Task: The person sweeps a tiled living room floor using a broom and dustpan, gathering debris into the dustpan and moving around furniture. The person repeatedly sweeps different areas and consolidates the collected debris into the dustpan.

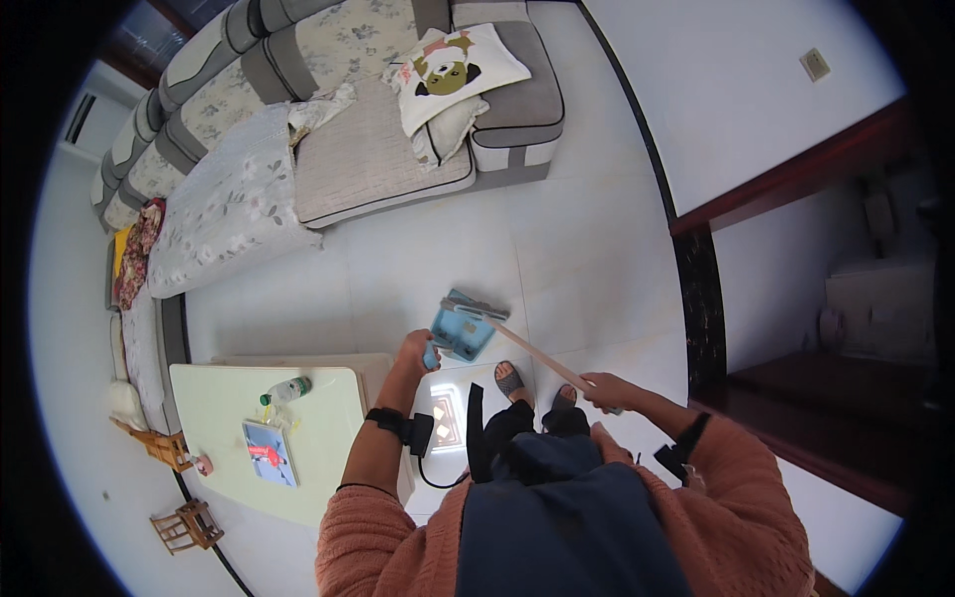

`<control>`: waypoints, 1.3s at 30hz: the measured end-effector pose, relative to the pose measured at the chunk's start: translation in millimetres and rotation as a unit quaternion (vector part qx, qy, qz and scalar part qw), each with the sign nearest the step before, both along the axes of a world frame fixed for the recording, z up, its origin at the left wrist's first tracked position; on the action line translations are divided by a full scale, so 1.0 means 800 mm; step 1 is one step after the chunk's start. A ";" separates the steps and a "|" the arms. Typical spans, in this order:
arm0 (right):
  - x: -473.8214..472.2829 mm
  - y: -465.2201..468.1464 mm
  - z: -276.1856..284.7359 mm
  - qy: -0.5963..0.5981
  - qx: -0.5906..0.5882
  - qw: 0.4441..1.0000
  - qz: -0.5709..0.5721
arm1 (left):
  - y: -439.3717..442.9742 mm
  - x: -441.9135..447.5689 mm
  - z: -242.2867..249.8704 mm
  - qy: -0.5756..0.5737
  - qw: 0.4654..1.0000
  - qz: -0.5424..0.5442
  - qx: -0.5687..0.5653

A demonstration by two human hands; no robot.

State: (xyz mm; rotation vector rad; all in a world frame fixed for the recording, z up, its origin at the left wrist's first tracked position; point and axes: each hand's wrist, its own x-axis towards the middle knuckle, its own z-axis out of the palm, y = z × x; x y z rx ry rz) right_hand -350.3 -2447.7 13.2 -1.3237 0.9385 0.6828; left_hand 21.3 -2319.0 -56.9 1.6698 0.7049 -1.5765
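Observation:
A blue plastic dustpan (464, 337) lies on the tiled floor ahead of my feet, with some dark bits in it. My left hand (419, 351) grips its handle. In my right hand (608, 392) is the pale stick of a broom (541, 358), which runs down to the dustpan. The broom's grey bristles (477, 304) rest across the dustpan's far part; whether they touch its bottom I cannot tell.
A low table (328, 440) stands at the left, bearing a plastic bottle (287, 390) and a book or magazine (268, 454). Beyond the floor is a long sofa (380, 157) with a dog-patterned pillow (455, 74). Small wooden chairs (188, 525) stand at lower left. A dark doorway opens at right.

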 end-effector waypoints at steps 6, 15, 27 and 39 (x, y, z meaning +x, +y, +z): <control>-0.017 -0.049 0.052 0.036 -0.043 0.997 -0.046 | 0.038 0.001 0.003 -0.015 1.000 -0.003 -0.005; 0.029 -0.159 -0.081 -0.062 -0.134 0.986 -0.082 | 0.118 -0.012 0.040 -0.076 0.997 -0.015 -0.021; 0.042 0.001 -0.138 -0.086 -0.175 0.957 0.215 | 0.133 -0.025 0.022 -0.036 0.995 0.098 0.011; 0.045 -0.064 0.028 -0.034 -0.031 0.993 0.109 | 0.142 -0.031 0.028 -0.042 0.995 0.089 -0.006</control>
